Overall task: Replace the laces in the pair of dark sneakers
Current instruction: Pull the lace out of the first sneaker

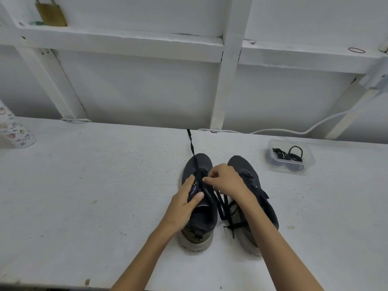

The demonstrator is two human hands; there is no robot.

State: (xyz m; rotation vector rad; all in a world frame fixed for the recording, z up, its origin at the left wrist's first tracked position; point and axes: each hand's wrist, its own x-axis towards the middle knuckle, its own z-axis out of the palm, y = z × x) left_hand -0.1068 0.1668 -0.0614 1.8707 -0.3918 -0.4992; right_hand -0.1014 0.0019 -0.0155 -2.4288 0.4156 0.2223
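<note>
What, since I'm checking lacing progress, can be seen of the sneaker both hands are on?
The sneaker is dark fabric with a pale sole and an olive heel patch. It stands upright on the white table, toe pointing away, beside its partner. The left hand holds its tongue; the right hand pinches the black lace at the eyelets. That lace trails over the toe toward the wall.
</note>
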